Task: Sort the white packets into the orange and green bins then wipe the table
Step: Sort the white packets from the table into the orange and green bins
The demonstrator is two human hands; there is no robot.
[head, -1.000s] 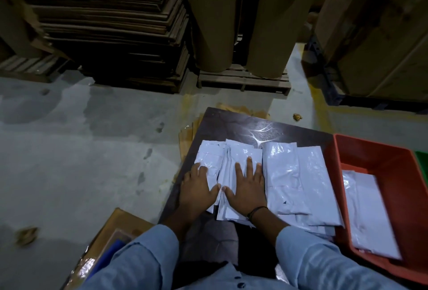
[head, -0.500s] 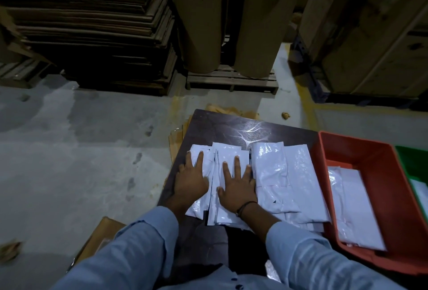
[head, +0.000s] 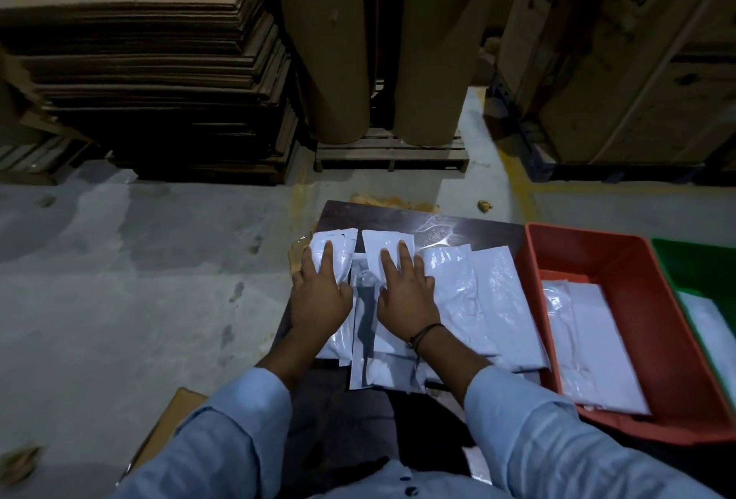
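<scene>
Several white packets (head: 474,299) lie spread over a small dark table (head: 402,216). My left hand (head: 320,291) rests flat, fingers apart, on the leftmost pile of packets (head: 338,243). My right hand (head: 406,293) lies flat on a neighbouring pile (head: 388,241), palm down. A gap between the two piles shows a darker packet underneath. To the right stands the orange bin (head: 653,299) holding a few white packets (head: 593,343). The green bin (head: 701,267) sits at the right edge, partly cut off, with a packet (head: 713,323) inside.
A stack of flat cardboard (head: 151,72) and two large brown paper rolls (head: 378,40) on a pallet stand across the concrete floor. Big cartons (head: 621,52) fill the far right. A cardboard box (head: 171,423) sits on the floor by the table's left side.
Both hands have slid apart on the packets, separating the left piles and opening a gap between them. The camera shifted left, so the bins show further in.
</scene>
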